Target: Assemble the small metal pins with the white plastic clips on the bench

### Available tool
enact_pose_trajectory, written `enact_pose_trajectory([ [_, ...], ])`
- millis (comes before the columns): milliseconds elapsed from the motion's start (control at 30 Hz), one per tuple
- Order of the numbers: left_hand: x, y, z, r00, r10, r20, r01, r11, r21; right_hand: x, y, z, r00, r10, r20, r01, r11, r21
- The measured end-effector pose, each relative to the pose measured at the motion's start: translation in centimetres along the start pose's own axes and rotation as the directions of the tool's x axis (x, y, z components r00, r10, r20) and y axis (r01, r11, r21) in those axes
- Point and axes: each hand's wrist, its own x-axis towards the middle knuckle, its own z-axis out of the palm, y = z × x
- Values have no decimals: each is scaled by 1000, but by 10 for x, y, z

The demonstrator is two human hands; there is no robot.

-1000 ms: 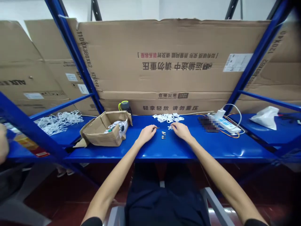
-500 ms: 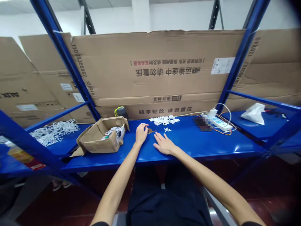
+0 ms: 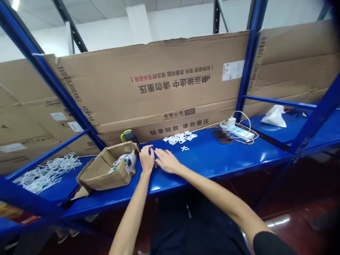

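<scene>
Seemingly, left hand [image 3: 146, 158] and right hand [image 3: 165, 161] touch small parts [image 3: 156, 165]; either grip's hold unclear.

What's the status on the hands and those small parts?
Left hand, right hand close together on the blue steel shelf. Small dark parts between them, partly hidden. Cardboard box beside left hand.

Small dark metal parts [image 3: 156, 165] lie half hidden on the blue steel shelf [image 3: 212, 161], with tiny white rings [image 3: 185, 148] scattered farther right.

left end of desk [image 3: 217, 164]: open cardboard box [image 3: 103, 170]
back edge, middle: plastic parts [image 3: 179, 139]
back edge, right: power strip [image 3: 235, 132]
</scene>
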Motion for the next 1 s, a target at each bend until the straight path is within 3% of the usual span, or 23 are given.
enact_pose_trajectory([
  [67, -4, 10, 4, 991, 94, 92, -97, 995, 31, -2, 36, -26, 996, 81, -33, -84, 992, -90],
  [167, -9, 22, 11, 941, 197, 274, -235, 965, 113, -15, 91, -60, 990, 133, -40, -137, 980, -145],
  [300, -12, 25, 13, 880, 184, 438, -300, 930, 211, -42, 134, -74, 985, 169, 21, -164, 976, -141],
  [433, -14, 23, 2, 843, 146, 517, -267, 949, 166, -51, 139, -68, 976, 215, 37, -210, 972, -106],
  [567, -13, 30, -1, 843, 182, 506, -278, 953, 121, -49, 138, -66, 976, 216, 23, -214, 973, -90],
  [633, -9, 37, 6, 846, 189, 499, -286, 950, 124, -48, 136, -65, 981, 193, 29, -190, 979, -80],
  [833, 11, 51, 38, 796, 194, 574, -347, 922, 170, -46, 131, -65, 984, 172, 53, -166, 981, -105],
  [1000, 15, 57, 58, 831, 165, 532, -260, 959, 110, -44, 128, -66, 975, 212, 63, -202, 971, -126],
])
